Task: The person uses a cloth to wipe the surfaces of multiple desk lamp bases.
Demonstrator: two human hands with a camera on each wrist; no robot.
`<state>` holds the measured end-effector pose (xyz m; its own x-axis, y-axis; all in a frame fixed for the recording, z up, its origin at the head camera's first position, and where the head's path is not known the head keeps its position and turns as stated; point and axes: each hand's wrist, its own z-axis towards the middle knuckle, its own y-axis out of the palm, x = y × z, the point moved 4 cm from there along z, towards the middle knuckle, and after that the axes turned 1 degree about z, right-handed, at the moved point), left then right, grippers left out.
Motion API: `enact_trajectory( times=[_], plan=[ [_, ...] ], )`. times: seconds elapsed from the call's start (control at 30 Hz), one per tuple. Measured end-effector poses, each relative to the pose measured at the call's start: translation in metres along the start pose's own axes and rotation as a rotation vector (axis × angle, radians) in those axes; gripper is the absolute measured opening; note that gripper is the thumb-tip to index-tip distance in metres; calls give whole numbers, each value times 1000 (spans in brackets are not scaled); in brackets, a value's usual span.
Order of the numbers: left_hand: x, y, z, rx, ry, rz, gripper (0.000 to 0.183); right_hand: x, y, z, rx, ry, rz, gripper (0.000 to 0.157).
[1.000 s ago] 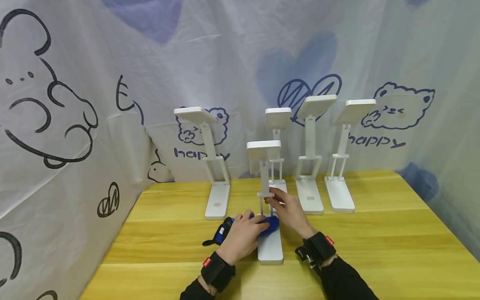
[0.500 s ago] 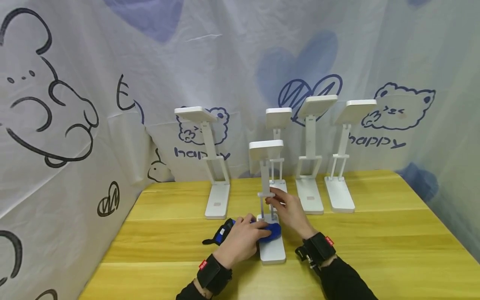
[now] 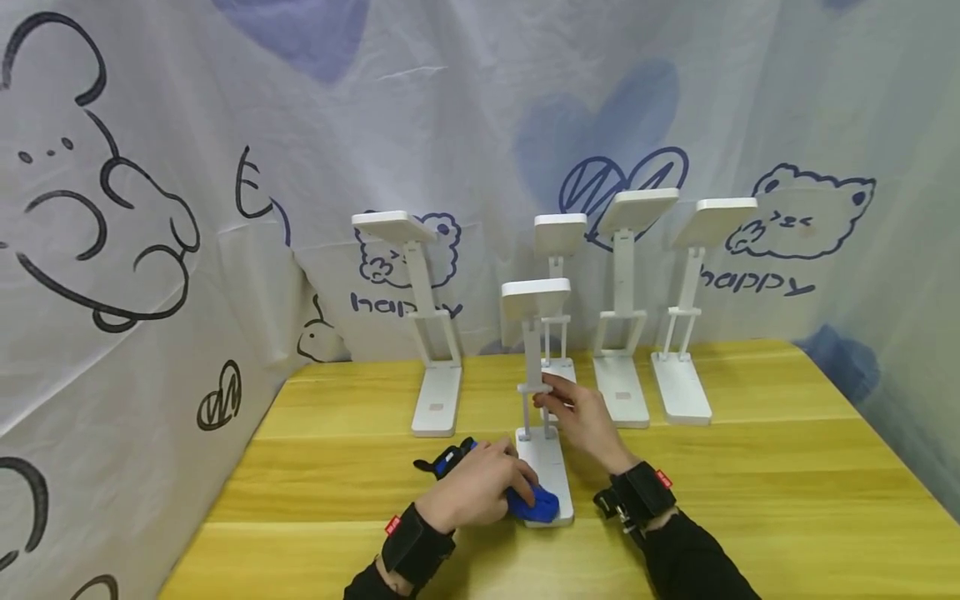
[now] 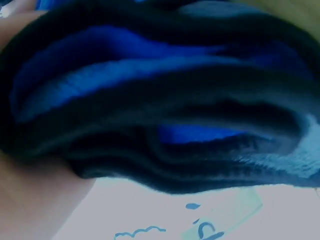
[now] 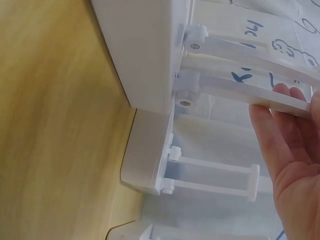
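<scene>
Far-left lamp: white, upright on the wooden table, well apart from both your hands.
Left hand: your fingers curl round the blue cloth and grip it.
Blue cloth: covers the near end of the base of the front lamp, overlapping the left edge; black edging shows in the left wrist view, too close and blurred to read the full shape.
Front lamp: upright between your hands, base toward you. Judged step in hand: wiping the top of this base.
Rear-center lamp: behind the front lamp, its lower part partly hidden.
Right hand: apart from your left; you pinch the front lamp's right strut, near the crossbar. Judged next move: hold the strut lightly so the lamp does not slide, and bring the cloth across the uncovered right near corner.
Rear-right lamp: upright beyond your right hand.
Far-right lamp: upright, just beside the rear-right lamp.
</scene>
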<state>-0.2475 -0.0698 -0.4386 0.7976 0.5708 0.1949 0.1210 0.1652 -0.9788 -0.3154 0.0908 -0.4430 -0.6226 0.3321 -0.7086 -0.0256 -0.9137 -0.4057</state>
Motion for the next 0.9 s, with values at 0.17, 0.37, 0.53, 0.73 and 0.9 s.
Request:
enact_trajectory(
  times=[0.17, 0.37, 0.53, 0.73, 0.9],
  plan=[
    [-5, -3, -3, 0, -27, 5, 43, -1, -1, 0, -10, 11, 34, 33],
    [-12, -2, -3, 65, -92, 114, 46, -1, 0, 0, -4, 15, 7, 32],
    [-13, 5, 5, 163, -124, 275, 42, 0, 1, -1, 5, 14, 10, 32],
    [-10, 14, 16, 246, -157, 421, 29, 2, 1, 0, -4, 25, 27, 33],
    [-7, 18, 20, 242, -144, 432, 34, 1, 1, 0, -2, 26, 16, 34]
  ],
)
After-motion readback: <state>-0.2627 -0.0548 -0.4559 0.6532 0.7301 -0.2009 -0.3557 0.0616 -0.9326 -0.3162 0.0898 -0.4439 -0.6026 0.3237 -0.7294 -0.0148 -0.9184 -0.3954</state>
